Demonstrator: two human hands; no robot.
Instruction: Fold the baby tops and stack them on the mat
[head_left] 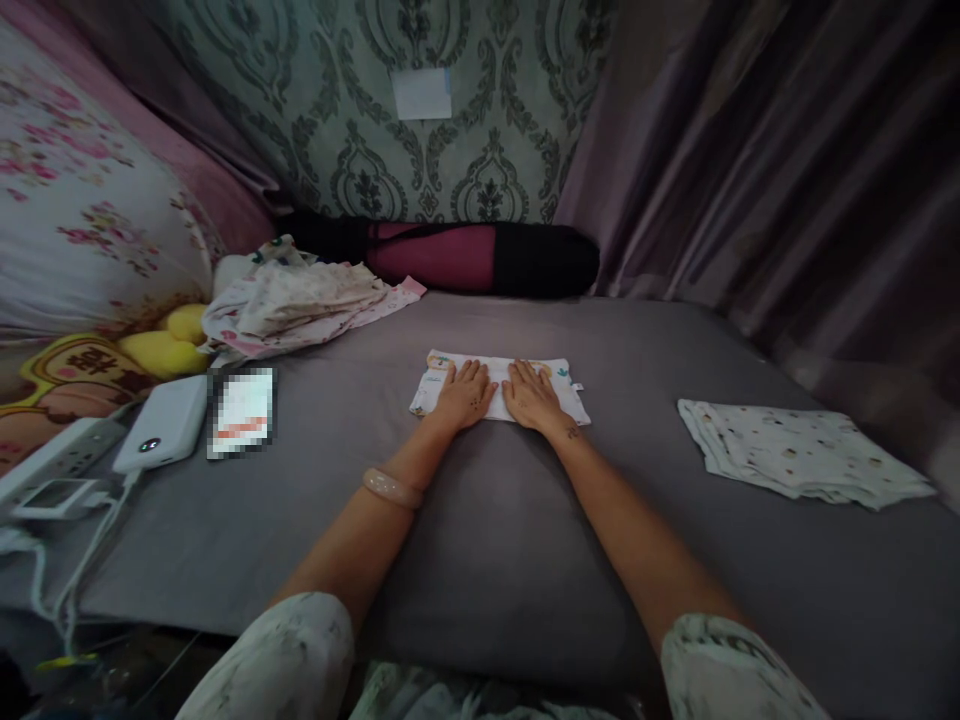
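A small folded white cloth (499,368) with a yellow and green print lies flat on the grey bed sheet (517,530), a little tag sticking out at its right edge. My left hand (466,393) rests palm down on the left half of the cloth, fingers stretched out. On the right half my right hand (531,394) is pressed flat in the same way, its thumb close to the left thumb. Neither hand grips anything. Parts of the cloth are covered by the hands.
At the right lies a folded, patterned white cloth (802,450). A crumpled heap of clothes (300,300) is at the back left. A white power bank (165,422), a power strip (64,455) and cables are at the left. A long black and dark-pink bag (442,258) lies along the wall.
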